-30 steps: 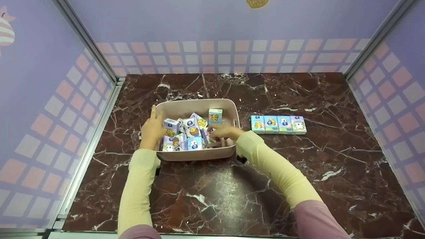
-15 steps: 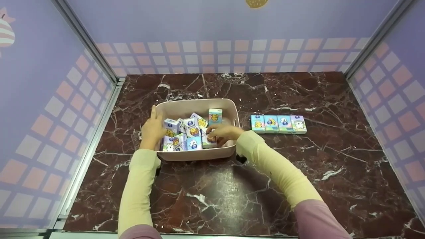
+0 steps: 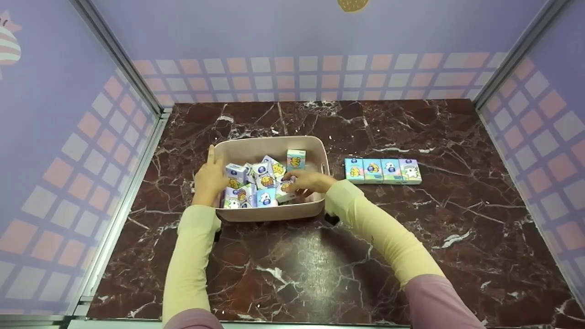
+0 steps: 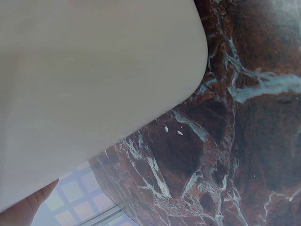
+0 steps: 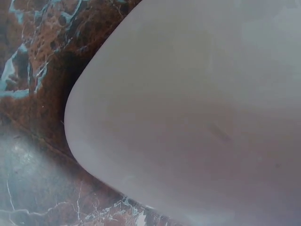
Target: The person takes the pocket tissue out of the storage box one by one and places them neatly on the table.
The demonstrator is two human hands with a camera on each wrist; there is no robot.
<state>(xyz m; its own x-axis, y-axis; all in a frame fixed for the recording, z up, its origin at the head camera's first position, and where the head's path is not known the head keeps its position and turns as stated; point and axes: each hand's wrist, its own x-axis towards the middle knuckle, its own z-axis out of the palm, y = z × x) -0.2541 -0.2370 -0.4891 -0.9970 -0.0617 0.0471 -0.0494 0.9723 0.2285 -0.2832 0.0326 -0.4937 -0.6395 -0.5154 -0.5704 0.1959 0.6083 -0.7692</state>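
In the head view, my left hand (image 3: 210, 183) holds the left rim of a beige plastic bin (image 3: 267, 214); one finger (image 4: 40, 195) lies against the outer wall in the left wrist view. My right hand (image 3: 311, 181) reaches over the bin's right side, fingers bent around a small pocket tissue pack (image 3: 284, 193) with a cartoon print, which sits tilted and partly covered by the hand. Several similar packs (image 3: 264, 182) lie jumbled in the bin's left and middle. One blue pack (image 3: 296, 159) stands near the back wall. In the right wrist view, the bin's outer wall (image 5: 164, 108) fills most of the picture.
Right of the bin, several tissue packs (image 3: 382, 172) lie side by side in a row on the dark red marbled table (image 3: 283, 283). Purple checked panels (image 3: 297, 41) with metal corner frames close off the back and both sides.
My right hand's pack has turned face up and then tilted as the fingers shifted around it. The left hand, the bin and the row of packs stay put.
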